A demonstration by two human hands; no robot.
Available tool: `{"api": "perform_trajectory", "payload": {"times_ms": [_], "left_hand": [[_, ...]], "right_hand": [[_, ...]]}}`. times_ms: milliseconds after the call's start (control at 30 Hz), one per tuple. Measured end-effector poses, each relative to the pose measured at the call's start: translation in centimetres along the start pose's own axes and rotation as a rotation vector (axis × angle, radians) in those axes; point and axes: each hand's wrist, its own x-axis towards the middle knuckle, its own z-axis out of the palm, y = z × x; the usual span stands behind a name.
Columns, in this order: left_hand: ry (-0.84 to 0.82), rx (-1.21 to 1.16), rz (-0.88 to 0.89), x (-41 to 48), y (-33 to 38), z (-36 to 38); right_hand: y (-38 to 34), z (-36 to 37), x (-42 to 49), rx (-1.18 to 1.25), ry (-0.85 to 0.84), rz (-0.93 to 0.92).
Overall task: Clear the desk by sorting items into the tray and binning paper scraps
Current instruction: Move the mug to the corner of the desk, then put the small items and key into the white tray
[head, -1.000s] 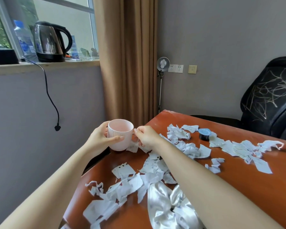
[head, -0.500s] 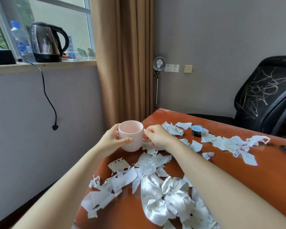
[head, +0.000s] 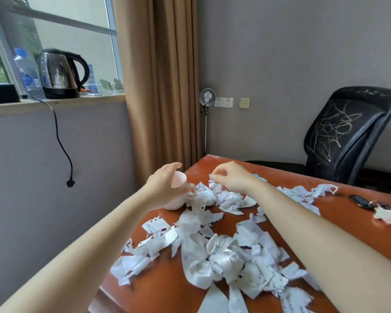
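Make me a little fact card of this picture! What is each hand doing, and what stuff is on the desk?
Left hand: curved round the pink mug; how firm the grip is cannot be told
Right hand: pinches a small paper scrap
Mug's place: near the far corner of the desk
Torn paper: scattered across the desk
Ribbon bow: white, among the nearest scraps
Keys: on the desk's right side
Tray and bin: not in view
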Motion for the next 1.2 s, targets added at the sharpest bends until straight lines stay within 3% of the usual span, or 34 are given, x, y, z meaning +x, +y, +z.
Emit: {"api": "perform_trajectory", "payload": {"times_ms": [167,300,533,667,800,1200], "left_hand": [[-0.111,0.175,0.152,-0.6,4.8,0.4],[-0.259,0.223,0.149,0.4,6.5,1.9],[-0.311,0.471,0.013,4.8,7.1,4.2],[-0.444,0.589,-0.05,6.9,7.3,4.4],[-0.605,0.55,-0.117,8.2,7.2,5.2],[-0.612,0.64,-0.029,9.4,6.1,6.6]], "right_hand": [[1.2,-3.4,-2.5,-0.162,0.02,-0.009],[3.9,-5.4,-3.6,-0.242,0.022,0.039],[8.5,-7.1,-2.3,-0.318,0.011,0.142],[9.5,-7.3,0.2,-0.349,-0.005,0.143],[10.2,-5.2,3.0,-0.368,0.012,0.115],[12.2,-4.0,6.5,-0.393,-0.093,0.138]]}}
